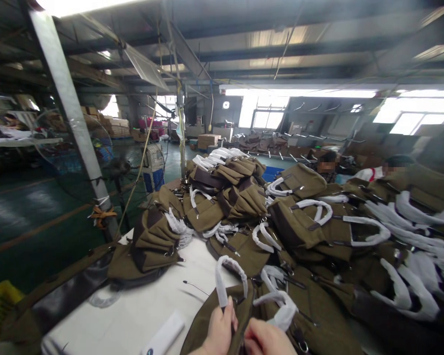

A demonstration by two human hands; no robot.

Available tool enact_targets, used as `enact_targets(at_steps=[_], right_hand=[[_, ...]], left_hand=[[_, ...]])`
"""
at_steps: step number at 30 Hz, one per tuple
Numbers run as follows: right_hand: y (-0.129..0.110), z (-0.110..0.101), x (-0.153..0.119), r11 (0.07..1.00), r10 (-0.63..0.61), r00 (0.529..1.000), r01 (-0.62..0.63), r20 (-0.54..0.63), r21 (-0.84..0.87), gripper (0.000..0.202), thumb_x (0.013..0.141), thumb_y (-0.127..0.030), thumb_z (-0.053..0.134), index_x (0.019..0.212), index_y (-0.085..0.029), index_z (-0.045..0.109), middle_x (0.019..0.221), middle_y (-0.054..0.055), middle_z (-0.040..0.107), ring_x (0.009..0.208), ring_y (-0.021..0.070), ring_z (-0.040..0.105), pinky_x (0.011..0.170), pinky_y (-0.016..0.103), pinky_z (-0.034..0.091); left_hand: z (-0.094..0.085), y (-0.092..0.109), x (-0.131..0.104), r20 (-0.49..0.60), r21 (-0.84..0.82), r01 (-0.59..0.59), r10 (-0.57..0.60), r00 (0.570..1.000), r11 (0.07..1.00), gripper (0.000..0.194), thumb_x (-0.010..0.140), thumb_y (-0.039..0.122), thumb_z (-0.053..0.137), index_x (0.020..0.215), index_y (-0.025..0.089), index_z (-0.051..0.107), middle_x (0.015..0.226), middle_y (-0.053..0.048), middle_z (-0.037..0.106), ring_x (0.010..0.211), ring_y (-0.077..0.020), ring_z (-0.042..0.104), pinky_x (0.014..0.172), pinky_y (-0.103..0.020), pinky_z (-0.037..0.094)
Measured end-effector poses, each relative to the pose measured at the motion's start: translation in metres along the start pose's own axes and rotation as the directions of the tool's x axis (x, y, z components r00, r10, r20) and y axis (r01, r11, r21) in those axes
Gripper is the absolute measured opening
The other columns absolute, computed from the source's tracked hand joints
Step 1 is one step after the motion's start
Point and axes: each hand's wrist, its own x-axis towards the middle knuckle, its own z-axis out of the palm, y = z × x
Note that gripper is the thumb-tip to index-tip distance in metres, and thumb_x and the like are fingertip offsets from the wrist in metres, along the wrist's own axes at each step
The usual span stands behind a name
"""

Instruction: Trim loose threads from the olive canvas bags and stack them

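Observation:
At the bottom centre, an olive bag [203,320] with a white-wrapped handle [221,281] lies under both hands. My left hand [221,328] pinches the bag near the base of that handle, thumb pointing up. Just to its right, my right hand [268,337] has its fingers curled at the bag's dark edge; its fingertips are partly hidden. A thin dark-tipped strip [195,287] sticks out left of the handle. On the white table [133,315] lies a white rolled or flat item [165,335].
Piled olive bags [242,199] with wrapped handles cover the table's back and right. Another bag [151,246] sits on the left. A metal post [68,108], a fan [120,167] and a yellow basket [2,305] stand left. Two people are behind the pile at right.

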Motion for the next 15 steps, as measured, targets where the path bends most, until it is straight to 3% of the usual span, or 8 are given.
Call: enact_targets(at_steps=[3, 5, 7, 10, 13, 15], right_hand=[[0.032, -0.021, 0.034, 0.958, 0.160, 0.967, -0.200, -0.198, -0.203, 0.024, 0.086, -0.012, 0.042, 0.084, -0.018, 0.066, 0.084, 0.011, 0.073, 0.084, 0.0240, 0.068, 0.076, 0.034, 0.045], [0.053, -0.031, 0.052, 0.925, 0.247, 0.936, -0.305, -0.249, -0.229, 0.025, 0.085, -0.010, 0.041, 0.081, -0.015, 0.066, 0.083, 0.016, 0.072, 0.083, 0.0282, 0.070, 0.074, 0.037, 0.045], [0.062, -0.034, 0.060, 0.923, 0.259, 0.930, -0.318, -0.260, -0.217, 0.027, 0.085, -0.008, 0.039, 0.082, -0.015, 0.065, 0.085, 0.015, 0.071, 0.084, 0.0279, 0.069, 0.074, 0.036, 0.046], [0.052, -0.024, 0.051, 0.973, 0.094, 0.960, -0.144, -0.263, -0.178, 0.034, 0.078, -0.001, 0.035, 0.090, -0.019, 0.062, 0.094, 0.008, 0.069, 0.094, 0.0205, 0.064, 0.086, 0.031, 0.046], [0.031, -0.007, 0.037, 0.980, -0.185, 0.977, 0.176, -0.109, -0.090, 0.044, 0.063, -0.002, 0.047, 0.098, -0.022, 0.064, 0.107, 0.004, 0.067, 0.106, 0.0198, 0.058, 0.096, 0.030, 0.043], [0.021, 0.001, 0.035, 0.967, -0.243, 0.970, 0.240, -0.024, -0.088, 0.039, 0.063, -0.006, 0.052, 0.094, -0.024, 0.068, 0.107, 0.003, 0.069, 0.107, 0.0223, 0.056, 0.099, 0.035, 0.041]], left_hand=[[0.001, 0.004, -0.007, 0.038, 0.008, -0.017, 0.017, 0.999, 1.000, 0.075, 0.070, 0.096, 0.024, 0.046, 0.026, 0.038, 0.046, 0.001, 0.041, 0.052, -0.0175, 0.044, 0.062, -0.034, 0.036], [-0.002, 0.010, -0.011, 0.058, 0.021, -0.039, 0.038, 0.998, 0.999, 0.075, 0.073, 0.093, 0.023, 0.045, 0.026, 0.038, 0.045, 0.000, 0.042, 0.051, -0.0174, 0.045, 0.064, -0.034, 0.036], [-0.010, 0.016, -0.010, 0.047, 0.032, -0.055, 0.054, 0.997, 0.998, 0.074, 0.077, 0.091, 0.022, 0.045, 0.026, 0.037, 0.045, 0.000, 0.041, 0.053, -0.0172, 0.045, 0.067, -0.034, 0.037], [-0.030, 0.025, -0.002, -0.009, 0.019, -0.033, 0.033, 0.999, 0.999, 0.073, 0.074, 0.093, 0.023, 0.046, 0.026, 0.034, 0.044, 0.002, 0.038, 0.053, -0.0168, 0.043, 0.068, -0.034, 0.038], [-0.050, 0.031, 0.005, -0.070, 0.001, -0.015, 0.015, 0.997, 1.000, 0.072, 0.070, 0.095, 0.024, 0.047, 0.027, 0.031, 0.044, 0.002, 0.038, 0.053, -0.0167, 0.043, 0.068, -0.034, 0.041], [-0.060, 0.036, 0.004, -0.070, 0.051, -0.013, 0.016, 0.997, 0.999, 0.069, 0.073, 0.090, 0.030, 0.046, 0.027, 0.031, 0.044, 0.002, 0.038, 0.053, -0.0168, 0.044, 0.069, -0.033, 0.043]])
